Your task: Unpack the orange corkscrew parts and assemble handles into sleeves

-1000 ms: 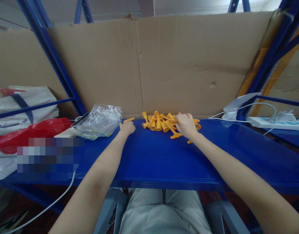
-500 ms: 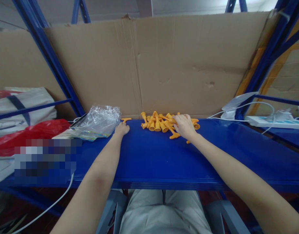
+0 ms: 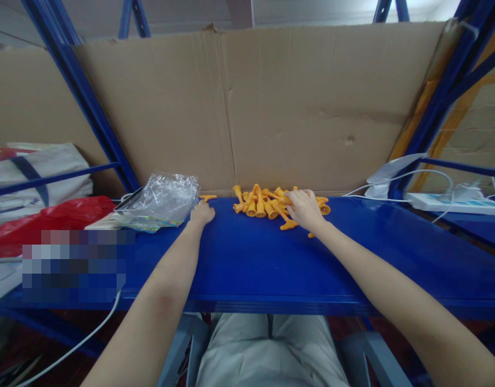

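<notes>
Small orange plastic pieces with flared, hollow ends (image 3: 260, 208) lie heaped against the cardboard at the back of the blue shelf. My right hand (image 3: 306, 208) rests on the right side of this heap, its fingers bent around an orange piece and hiding part of the pile. Farther left, my left hand (image 3: 202, 213) is closed at the stem of a T-shaped orange piece (image 3: 208, 197), whose crossbar shows beyond the fingers. One more orange piece (image 3: 288, 224) lies in front of the heap, and another's tip (image 3: 310, 235) peeks out beside my right wrist.
Beside my left hand lies a clear plastic bag (image 3: 166, 199), with a red bag (image 3: 49, 217) farther left. A white power strip (image 3: 457, 203) with cables sits at the right. Cardboard (image 3: 303, 107) stands along the back between blue metal posts (image 3: 440, 102).
</notes>
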Tool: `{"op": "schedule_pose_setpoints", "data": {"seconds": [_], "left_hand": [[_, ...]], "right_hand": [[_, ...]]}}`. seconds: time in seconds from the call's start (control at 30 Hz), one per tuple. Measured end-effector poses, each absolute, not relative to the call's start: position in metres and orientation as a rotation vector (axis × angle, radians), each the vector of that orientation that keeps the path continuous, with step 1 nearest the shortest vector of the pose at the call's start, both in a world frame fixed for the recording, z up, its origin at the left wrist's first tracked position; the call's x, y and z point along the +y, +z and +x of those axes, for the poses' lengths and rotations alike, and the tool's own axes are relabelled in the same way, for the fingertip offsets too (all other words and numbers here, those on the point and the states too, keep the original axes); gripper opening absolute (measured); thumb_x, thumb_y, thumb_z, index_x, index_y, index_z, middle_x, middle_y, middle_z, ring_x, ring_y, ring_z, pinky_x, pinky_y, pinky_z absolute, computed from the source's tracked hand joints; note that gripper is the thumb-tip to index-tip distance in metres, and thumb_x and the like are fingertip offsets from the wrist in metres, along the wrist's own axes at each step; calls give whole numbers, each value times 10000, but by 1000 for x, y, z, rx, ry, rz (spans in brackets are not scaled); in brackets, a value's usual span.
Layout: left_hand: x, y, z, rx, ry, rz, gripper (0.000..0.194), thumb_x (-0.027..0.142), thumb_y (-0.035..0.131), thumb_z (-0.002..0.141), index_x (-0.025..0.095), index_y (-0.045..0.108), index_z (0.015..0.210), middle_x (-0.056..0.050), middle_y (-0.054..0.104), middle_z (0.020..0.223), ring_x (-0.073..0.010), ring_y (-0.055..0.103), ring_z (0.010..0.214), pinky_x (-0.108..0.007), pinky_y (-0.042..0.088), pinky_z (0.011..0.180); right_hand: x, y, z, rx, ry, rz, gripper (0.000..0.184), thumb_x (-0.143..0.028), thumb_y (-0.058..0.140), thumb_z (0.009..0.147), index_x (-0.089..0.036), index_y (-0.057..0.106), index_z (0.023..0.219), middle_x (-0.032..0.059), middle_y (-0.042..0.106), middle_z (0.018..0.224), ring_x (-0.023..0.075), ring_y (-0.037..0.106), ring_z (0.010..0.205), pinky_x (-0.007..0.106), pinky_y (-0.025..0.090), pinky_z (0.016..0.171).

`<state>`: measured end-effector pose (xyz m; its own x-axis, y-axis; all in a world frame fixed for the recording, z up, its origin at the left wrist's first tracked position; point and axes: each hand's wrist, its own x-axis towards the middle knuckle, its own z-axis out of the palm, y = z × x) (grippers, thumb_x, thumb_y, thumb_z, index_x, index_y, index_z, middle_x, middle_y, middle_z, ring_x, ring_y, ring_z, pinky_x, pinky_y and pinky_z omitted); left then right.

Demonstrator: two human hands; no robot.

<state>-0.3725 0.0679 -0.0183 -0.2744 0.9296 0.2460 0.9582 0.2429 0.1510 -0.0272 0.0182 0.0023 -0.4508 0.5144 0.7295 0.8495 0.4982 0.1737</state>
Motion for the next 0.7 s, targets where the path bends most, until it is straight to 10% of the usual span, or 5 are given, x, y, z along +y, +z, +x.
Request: {"op": "schedule_pose_setpoints", "data": {"seconds": [0.7], "left_hand": [[75, -23, -376, -2423, -423, -1828, 588, 249, 321, 906, 15, 501, 1414, -201, 452, 1520, -331, 463, 1379, -426, 411, 1110]], "right_hand": [[98, 34, 97, -1265, -134, -1756, 408, -417, 691, 784, -191, 734, 1121, 145, 691, 1144, 329, 610, 1104, 482, 475, 935]]}}
